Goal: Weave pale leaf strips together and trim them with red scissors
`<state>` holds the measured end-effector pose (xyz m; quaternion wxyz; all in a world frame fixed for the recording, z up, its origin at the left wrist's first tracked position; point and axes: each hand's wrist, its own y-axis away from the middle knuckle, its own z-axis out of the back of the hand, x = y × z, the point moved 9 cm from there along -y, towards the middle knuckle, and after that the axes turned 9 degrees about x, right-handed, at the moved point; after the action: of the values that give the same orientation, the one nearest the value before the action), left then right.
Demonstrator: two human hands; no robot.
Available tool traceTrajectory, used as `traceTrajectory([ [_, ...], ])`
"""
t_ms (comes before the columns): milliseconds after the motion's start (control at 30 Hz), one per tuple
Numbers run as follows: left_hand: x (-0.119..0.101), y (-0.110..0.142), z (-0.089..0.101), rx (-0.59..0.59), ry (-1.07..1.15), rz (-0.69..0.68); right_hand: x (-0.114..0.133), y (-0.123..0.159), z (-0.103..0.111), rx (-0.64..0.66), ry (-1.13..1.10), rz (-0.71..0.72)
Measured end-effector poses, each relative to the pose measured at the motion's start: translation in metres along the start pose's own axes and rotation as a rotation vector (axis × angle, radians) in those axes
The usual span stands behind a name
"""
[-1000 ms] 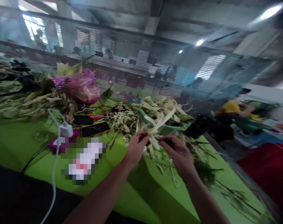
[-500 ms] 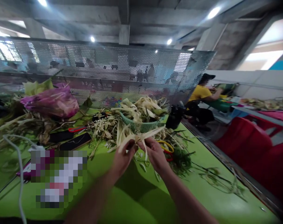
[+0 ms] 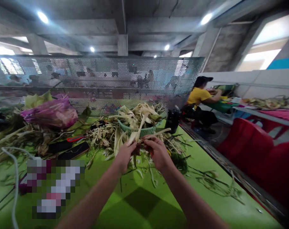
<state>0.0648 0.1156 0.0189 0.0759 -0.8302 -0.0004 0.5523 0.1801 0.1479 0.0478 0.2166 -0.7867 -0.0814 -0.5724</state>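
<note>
My left hand [image 3: 125, 156] pinches pale dried husk strips [image 3: 140, 129] at their gathered base, and one strip stands up from the fingers. Close beside it, my right hand [image 3: 157, 152] is closed on another part of the same strips, with a narrow end [image 3: 162, 131] sticking out to the right. Both hands are above the green tabletop [image 3: 106, 197]. Just behind them is a green basket [image 3: 146, 131] heaped with dried husks [image 3: 150, 111]. Small husk scraps [image 3: 152, 176] lie beneath the hands. The fingertips partly hide the point where the strips meet.
Left of the basket are a pile of dry stalks [image 3: 103, 133], dark flat objects [image 3: 74, 151], a purple plastic bag [image 3: 51, 113] and a white cable [image 3: 15, 187]. Dark green strands [image 3: 180, 162] and a black container [image 3: 173, 119] are to the right. A co-worker [image 3: 199, 95] sits beyond the table.
The strips have been turned between my fingers, so one now points upward instead of hanging down. My hands stay close together. The camera view has shifted slightly.
</note>
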Motion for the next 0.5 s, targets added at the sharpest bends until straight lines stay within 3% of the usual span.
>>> traceTrajectory([
  [100, 0.005, -0.011, -0.011, 0.027, 0.067, 0.015, 0.012, -0.003, 0.005, 0.048, 0.021, -0.011],
  [267, 0.006, -0.018, -0.029, 0.104, -0.071, -0.037, 0.022, -0.005, 0.021, 0.041, 0.06, 0.046],
  [400, 0.016, -0.018, -0.022, 0.058, -0.148, -0.033, 0.014, -0.004, 0.028, 0.005, 0.047, 0.076],
  [500, 0.026, -0.016, -0.015, 0.065, -0.148, 0.001, 0.002, -0.003, 0.027, 0.018, 0.07, 0.017],
])
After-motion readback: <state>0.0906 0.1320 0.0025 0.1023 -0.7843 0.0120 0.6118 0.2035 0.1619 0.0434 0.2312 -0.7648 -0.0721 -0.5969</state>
